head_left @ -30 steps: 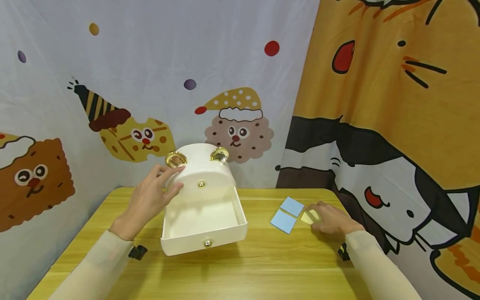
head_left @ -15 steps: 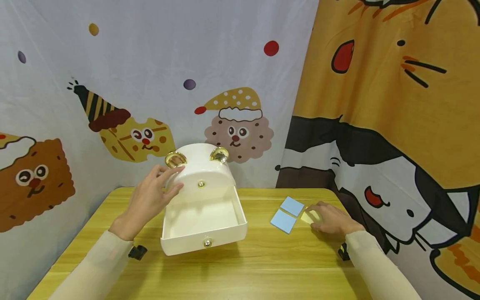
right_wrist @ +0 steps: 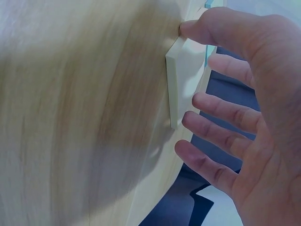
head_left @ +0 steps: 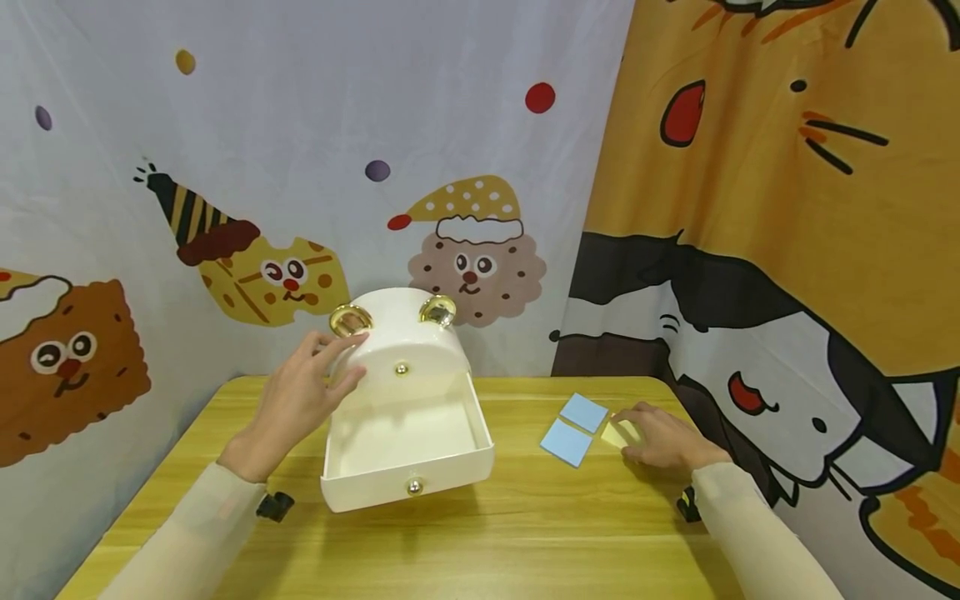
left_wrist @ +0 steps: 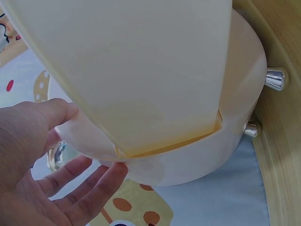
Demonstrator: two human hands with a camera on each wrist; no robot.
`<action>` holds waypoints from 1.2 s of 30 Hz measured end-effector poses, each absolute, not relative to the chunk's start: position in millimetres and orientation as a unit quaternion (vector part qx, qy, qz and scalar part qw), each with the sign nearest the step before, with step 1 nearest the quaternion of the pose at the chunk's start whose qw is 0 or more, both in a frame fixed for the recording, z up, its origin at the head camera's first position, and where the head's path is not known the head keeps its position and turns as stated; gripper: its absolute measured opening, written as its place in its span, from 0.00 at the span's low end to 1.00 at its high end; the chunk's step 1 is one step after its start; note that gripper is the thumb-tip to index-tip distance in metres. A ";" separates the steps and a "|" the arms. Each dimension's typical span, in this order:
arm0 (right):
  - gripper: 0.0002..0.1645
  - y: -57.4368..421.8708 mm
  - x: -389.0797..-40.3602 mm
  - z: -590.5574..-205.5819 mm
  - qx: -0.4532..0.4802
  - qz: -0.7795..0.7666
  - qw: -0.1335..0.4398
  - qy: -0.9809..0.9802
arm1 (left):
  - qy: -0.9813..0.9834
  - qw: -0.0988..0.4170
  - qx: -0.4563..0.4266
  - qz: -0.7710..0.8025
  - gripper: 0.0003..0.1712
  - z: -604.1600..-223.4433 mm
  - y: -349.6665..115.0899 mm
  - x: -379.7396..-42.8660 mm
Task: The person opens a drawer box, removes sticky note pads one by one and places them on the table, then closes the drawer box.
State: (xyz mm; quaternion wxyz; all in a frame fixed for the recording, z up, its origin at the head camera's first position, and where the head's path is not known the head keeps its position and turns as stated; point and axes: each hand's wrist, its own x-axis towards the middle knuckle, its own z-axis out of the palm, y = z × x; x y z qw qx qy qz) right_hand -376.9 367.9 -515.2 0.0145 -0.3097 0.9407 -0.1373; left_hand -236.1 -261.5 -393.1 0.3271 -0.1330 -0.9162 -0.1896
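Observation:
A white box [head_left: 416,333] with gold ear-like rings stands on the table, its lower drawer [head_left: 405,429] pulled out, nothing seen in it. My left hand [head_left: 296,400] is at the box's left side; in the left wrist view its fingertips [left_wrist: 120,170] touch the side, the thumb near the drawer's edge. On the right, my right hand [head_left: 663,437] reaches over a pale yellow square pad [head_left: 619,433], thumb and index finger at opposite edges. The pad [right_wrist: 181,80] lies on the table in the right wrist view, with the other fingers spread apart; firm contact cannot be told.
Two light blue square pads [head_left: 576,427] lie side by side just left of the yellow one. The wooden table [head_left: 525,533] reaches back to a curtain [head_left: 480,100] printed with cartoon figures. A gold knob [head_left: 415,487] sticks out from the drawer front.

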 end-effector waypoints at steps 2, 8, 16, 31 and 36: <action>0.33 359.6 -367.8 -507.3 -0.287 -0.127 0.021 0.949 | -0.916 0.327 -0.133 -0.189 0.31 -393.4 -261.3 -235.9; 0.35 352.2 -356.9 -502.4 -0.262 -0.102 0.023 0.959 | -0.917 0.326 -0.133 -0.190 0.31 -394.4 -260.8 -235.1; 0.38 352.8 -349.4 -497.9 -0.239 -0.102 0.008 0.966 | -0.917 0.326 -0.133 -0.189 0.31 -395.3 -261.1 -236.1; 0.37 345.5 -333.0 -484.9 -0.232 -0.104 -0.040 0.966 | -0.912 0.340 -0.139 -0.182 0.31 -395.7 -260.9 -236.6; 0.36 340.7 -325.7 -477.6 -0.245 -0.113 -0.056 0.961 | -0.912 0.341 -0.137 -0.181 0.31 -395.8 -261.0 -236.5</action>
